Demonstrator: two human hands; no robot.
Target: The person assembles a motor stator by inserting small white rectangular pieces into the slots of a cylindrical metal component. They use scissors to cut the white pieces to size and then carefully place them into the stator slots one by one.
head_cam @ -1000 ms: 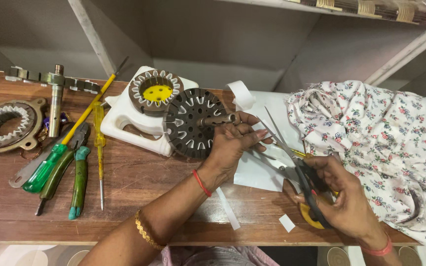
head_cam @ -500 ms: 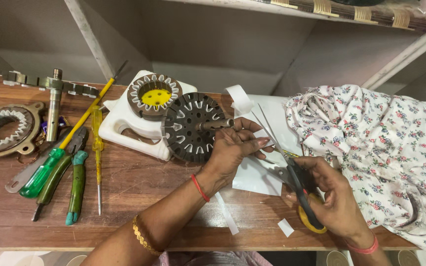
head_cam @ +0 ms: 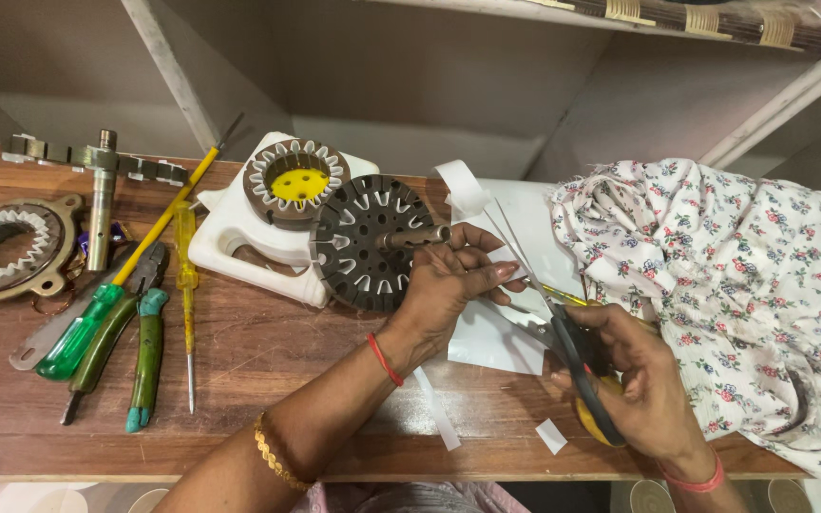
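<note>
Here, in the head view, the left hand (head_cam: 448,280) pinches a thin white paper strip (head_cam: 515,249), fingers closed on it, just beside the dark slotted metal disc (head_cam: 365,242). The right hand (head_cam: 643,375) grips the scissors (head_cam: 577,366), fingers curled through the handles, blades parted around the strip above a white sheet (head_cam: 491,332). The floral cloth (head_cam: 734,275) crowds the right side and hangs over the table's (head_cam: 268,380) front edge. Screwdrivers and pliers (head_cam: 121,323) lie well apart on the left. Bare wood lies between them and the left forearm.
</note>
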